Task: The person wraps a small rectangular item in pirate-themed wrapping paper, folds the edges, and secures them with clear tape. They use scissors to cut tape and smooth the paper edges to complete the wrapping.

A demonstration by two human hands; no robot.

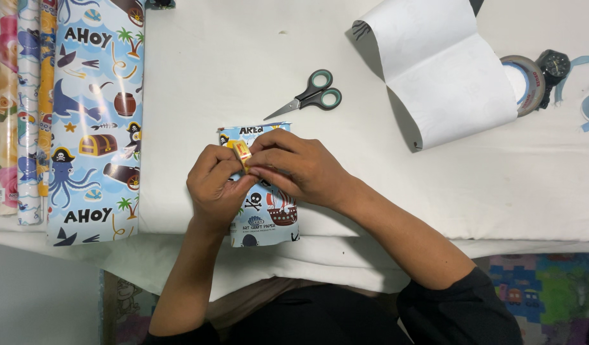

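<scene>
All positions are taken from the wrapped parcel (269, 211), which lies on the white bench (198, 83) at its near edge, in front of me.

Far left of the parcel: several rolls of gift paper (26, 108) lie side by side, and a wide pirate-print sheet (93, 121) lies flat beside them. They are well apart from my work.

Over the parcel's upper half: my left hand (214, 188) and right hand (301, 167) meet. Both grips are closed, fingertips pinched together on a small yellow and red piece (242, 152), held just above the paper. I cannot tell what the piece is; it looks like a small tape holder or tab.

Risk, as I judge it: neither hand presses the parcel down, so a folded flap can spring open under my wrists. The piece is small and pinched only at its edges; a slip drops it onto the print, where it is hard to spot. The parcel sits close to the bench edge and a nudge could slide it off.

Above and right of the parcel: scissors (310, 97) lie closed, within reach, blades towards my hands.

Further right: a white cut sheet (441, 70), curled at its ends, beside a tape roll (527, 83) and a dark wristwatch (553, 67). The curl could catch a sleeve.
</scene>
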